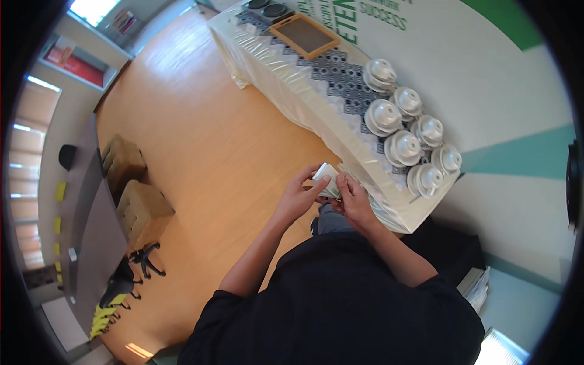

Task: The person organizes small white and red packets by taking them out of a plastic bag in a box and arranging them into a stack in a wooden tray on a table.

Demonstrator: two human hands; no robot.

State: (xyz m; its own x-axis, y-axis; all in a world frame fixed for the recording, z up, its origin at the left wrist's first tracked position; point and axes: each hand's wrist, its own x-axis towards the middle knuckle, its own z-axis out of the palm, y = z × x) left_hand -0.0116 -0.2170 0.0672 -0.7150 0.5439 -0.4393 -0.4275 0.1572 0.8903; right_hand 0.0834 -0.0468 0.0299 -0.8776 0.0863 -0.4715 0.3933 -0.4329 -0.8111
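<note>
Head view: you are holding a small white pack with green marks [329, 175] between both hands, beside the table's [412, 222] long front edge, short of its near corner. Your left hand [300, 196] is gripping one side, its thumb lying across the face; your right hand [355, 203] is pinching the opposite side, thumb uppermost — a narrow grip on both sides. Whether anything is opening or sliding under your fingers, you cannot tell from here (the undersides are hidden).

For good handling, you should be steadying the pack with the left hand and letting the right do the finer work — pressing lightly, so its edges aren't buckling. Keeping it level is probably worth the care, since loose contents could be slipping out. The white cups and saucers [404, 146] are crowding the table's near end, so your right elbow should be staying clear of that corner.
</note>
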